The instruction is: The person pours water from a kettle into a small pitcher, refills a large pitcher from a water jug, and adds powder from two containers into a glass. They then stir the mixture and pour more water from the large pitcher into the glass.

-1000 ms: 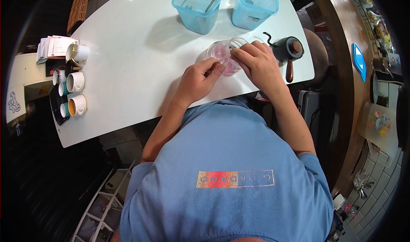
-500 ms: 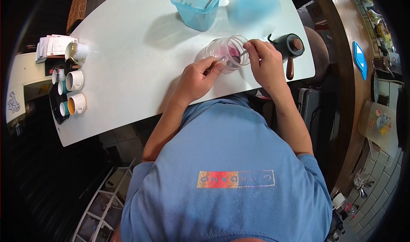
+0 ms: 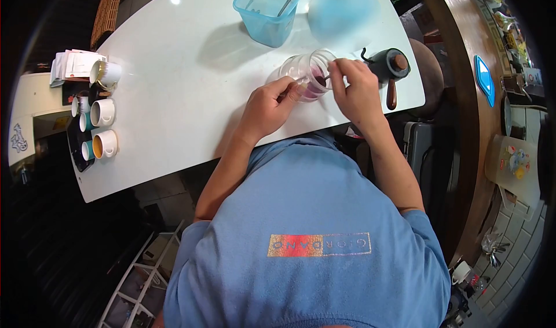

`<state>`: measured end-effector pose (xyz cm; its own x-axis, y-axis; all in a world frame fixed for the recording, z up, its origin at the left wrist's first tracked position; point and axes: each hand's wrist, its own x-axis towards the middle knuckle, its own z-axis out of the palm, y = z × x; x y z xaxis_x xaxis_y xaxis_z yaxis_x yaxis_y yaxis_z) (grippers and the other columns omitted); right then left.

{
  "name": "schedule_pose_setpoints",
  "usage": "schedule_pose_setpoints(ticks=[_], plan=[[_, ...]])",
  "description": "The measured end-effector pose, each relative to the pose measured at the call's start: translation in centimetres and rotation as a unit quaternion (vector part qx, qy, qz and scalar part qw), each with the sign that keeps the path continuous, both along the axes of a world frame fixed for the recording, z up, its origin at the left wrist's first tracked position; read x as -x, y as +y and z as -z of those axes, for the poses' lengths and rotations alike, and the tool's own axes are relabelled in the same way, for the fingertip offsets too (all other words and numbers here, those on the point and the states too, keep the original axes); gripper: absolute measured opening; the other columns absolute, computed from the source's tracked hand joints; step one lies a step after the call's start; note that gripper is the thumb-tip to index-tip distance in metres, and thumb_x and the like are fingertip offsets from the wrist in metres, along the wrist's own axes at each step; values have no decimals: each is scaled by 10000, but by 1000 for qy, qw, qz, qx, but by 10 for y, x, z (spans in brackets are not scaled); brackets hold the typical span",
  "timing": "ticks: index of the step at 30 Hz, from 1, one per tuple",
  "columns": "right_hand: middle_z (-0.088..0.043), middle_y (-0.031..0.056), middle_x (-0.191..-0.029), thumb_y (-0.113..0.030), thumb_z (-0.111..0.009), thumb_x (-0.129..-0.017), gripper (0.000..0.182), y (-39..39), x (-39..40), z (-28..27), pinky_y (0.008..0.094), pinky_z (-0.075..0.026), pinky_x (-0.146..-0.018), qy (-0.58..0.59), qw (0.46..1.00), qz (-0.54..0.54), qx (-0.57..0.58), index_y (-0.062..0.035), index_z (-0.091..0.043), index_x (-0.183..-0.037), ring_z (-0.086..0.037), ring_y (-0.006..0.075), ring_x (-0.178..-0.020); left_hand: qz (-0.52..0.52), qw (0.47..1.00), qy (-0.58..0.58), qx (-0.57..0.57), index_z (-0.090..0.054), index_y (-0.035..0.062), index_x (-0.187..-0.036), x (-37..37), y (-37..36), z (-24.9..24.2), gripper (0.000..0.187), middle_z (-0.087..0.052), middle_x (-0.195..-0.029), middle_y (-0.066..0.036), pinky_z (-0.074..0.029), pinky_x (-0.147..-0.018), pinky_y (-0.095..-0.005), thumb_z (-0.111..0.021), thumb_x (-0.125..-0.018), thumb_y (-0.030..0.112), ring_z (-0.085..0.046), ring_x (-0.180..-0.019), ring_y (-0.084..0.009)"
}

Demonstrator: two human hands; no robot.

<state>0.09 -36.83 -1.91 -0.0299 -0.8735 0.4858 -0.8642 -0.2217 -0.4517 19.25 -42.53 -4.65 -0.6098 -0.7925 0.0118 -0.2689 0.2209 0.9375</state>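
A clear glass mug (image 3: 294,67) stands on the white table in front of me, with dark purple-pink contents (image 3: 315,89) inside. My left hand (image 3: 271,105) is closed on the mug's handle at its near side. The fingers of my right hand (image 3: 359,90) pinch the handle of a spoon (image 3: 328,78). Its lower end reaches through the mug's mouth, and the bowl is hidden in the contents. Just right of that hand sits a dark gooseneck kettle (image 3: 387,63) with a wooden handle and lid knob.
Behind the mug stand a light-blue plastic tub (image 3: 266,26) with a metal utensil in it and a blurred blue rounded container (image 3: 343,12). Several cups (image 3: 103,112) sit on a black tray (image 3: 78,145) at the table's left end. A wooden counter (image 3: 463,96) runs along the right.
My right hand has shifted slightly with the spoon, still inside the mug. The left hand keeps its hold on the handle. The whole view has moved very slightly.
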Motion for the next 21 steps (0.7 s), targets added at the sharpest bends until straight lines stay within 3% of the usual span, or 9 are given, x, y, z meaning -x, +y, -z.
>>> schedule_pose_setpoints(ticks=[2,3,6,8,13,15,16,18,21], plan=[[-634,141,-773,-112,-592,-872,106,1,-1,-7,406,-453,-702,-175,958,138,-182,-9,-612,-854,-597,311,-769,9,1000,1,-4,-594,7,-869,0,0,0,303,-509,-630,-54,-398,-565,-274,-568,-951,297,-436,-579,-130],[-634,141,-773,-112,-592,-872,106,2,-2,-9,406,-453,-702,-174,958,138,-182,-9,-612,-854,-597,311,-769,18,1000,1,-8,-603,3,-888,0,0,-1,284,-479,-644,8,-373,-571,-236,-559,-963,273,-402,-615,-61],[-650,151,-825,-117,-581,-886,120,4,-4,-9,420,-455,-705,-186,950,150,-201,-1,-611,-870,-599,328,-802,16,1000,3,-7,-604,5,-888,-1,2,1,281,-476,-643,11,-370,-568,-235,-560,-963,272,-399,-611,-61],[-639,148,-820,-129,-593,-882,117,5,-5,-1,412,-460,-721,-65,994,72,-41,-14,-617,-882,-594,317,-814,17,1000,-6,-9,-604,5,-888,-2,1,1,280,-474,-640,12,-369,-566,-236,-560,-963,271,-398,-610,-60],[-617,106,-835,-140,-618,-856,106,1,-7,-2,393,-457,-761,16,999,9,-28,-52,-629,-915,-576,277,-822,20,1000,-11,-14,-605,4,-889,-1,2,2,279,-466,-633,15,-366,-562,-240,-559,-964,269,-393,-607,-59],[-609,88,-837,-142,-623,-847,107,-1,-6,2,385,-455,-769,4,1000,-18,-4,-64,-633,-919,-568,265,-814,4,1000,-10,-7,-587,0,-848,0,2,1,349,-530,-610,-124,-424,-566,-329,-568,-939,336,-475,-544,-220],[-608,73,-846,-142,-625,-842,110,-3,-4,3,383,-453,-765,6,1000,-29,2,-71,-637,-926,-564,259,-812,2,1000,-10,-7,-587,0,-848,-1,2,1,349,-530,-610,-124,-424,-566,-329,-568,-939,336,-475,-544,-220],[-608,58,-855,-141,-627,-838,115,-3,-2,1,380,-452,-760,8,999,-41,10,-77,-641,-932,-561,253,-809,4,1000,-3,-16,-610,1,-911,-1,3,-2,294,-478,-643,15,-371,-567,-239,-555,-965,285,-399,-611,-58],[-615,67,-824,-133,-619,-847,88,-1,-1,-7,379,-453,-734,74,997,-22,-15,-56,-636,-886,-568,258,-797,12,1000,-10,-18,-613,0,-924,-1,2,1,302,-487,-650,13,-378,-576,-237,-557,-963,294,-406,-618,-59]])
